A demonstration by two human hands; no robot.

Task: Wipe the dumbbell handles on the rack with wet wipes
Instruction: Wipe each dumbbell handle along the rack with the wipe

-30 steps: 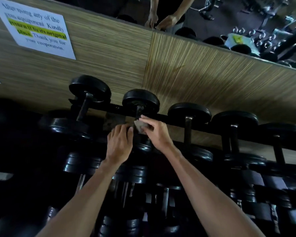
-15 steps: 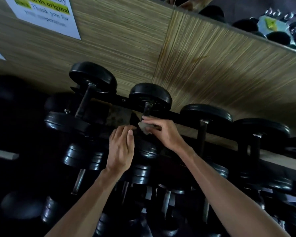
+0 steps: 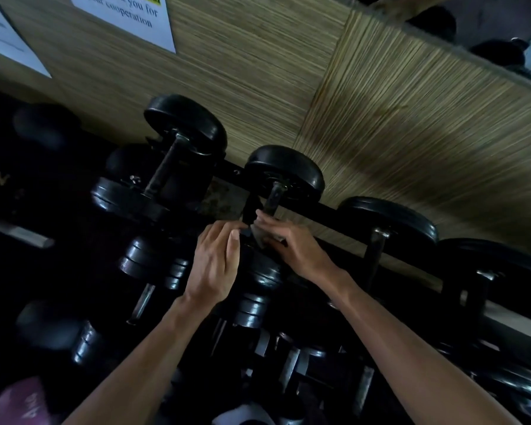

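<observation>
Black dumbbells lie in rows on a dark rack against a wood-grain wall. My right hand pinches a pale wet wipe round the lower part of the handle of the second dumbbell in the top row, just below its far plate. My left hand lies beside it with straight fingers, its fingertips touching the near plate of the same dumbbell. Most of the wipe is hidden under my fingers.
Neighbouring top-row dumbbells stand to the left and to the right. Lower tiers hold several more dumbbells. Paper notices hang on the wall. A pink pack shows at the bottom left corner. A mirror edge runs along the top right.
The view has tilted down and closer to the rack. Both hands stay at the same dumbbell; my right hand with the wipe has shifted slightly along the handle.
</observation>
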